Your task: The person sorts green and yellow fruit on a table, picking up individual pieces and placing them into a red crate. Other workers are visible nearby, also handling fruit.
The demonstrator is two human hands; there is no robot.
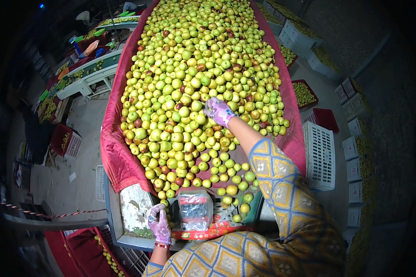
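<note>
A broad heap of yellow-green fresh jujubes (pixel 180 83), some with red-brown patches, covers a sorting table lined with quilted red cloth (pixel 119 152). My right hand (pixel 219 111), in a purple flowered glove, reaches into the heap with its fingertips touching the fruit. Whether it grips one is hidden. By the table's near left corner is my left hand (pixel 159 223), gloved alike, its fingers bent beside a few jujubes; I cannot make out anything held. To its right stands a clear plastic-wrapped object (pixel 195 210) with red and black inside, behind a red printed strip (pixel 208 233).
A white slotted crate (pixel 319 157) stands right of the table. Boxes of jujubes (pixel 355 169) line the right side. At left are a conveyor (pixel 90 78), a red-lined crate (pixel 64 140) and people in the dark. A twisted cord (pixel 69 215) crosses the lower left, above red-lined crates (pixel 90 249).
</note>
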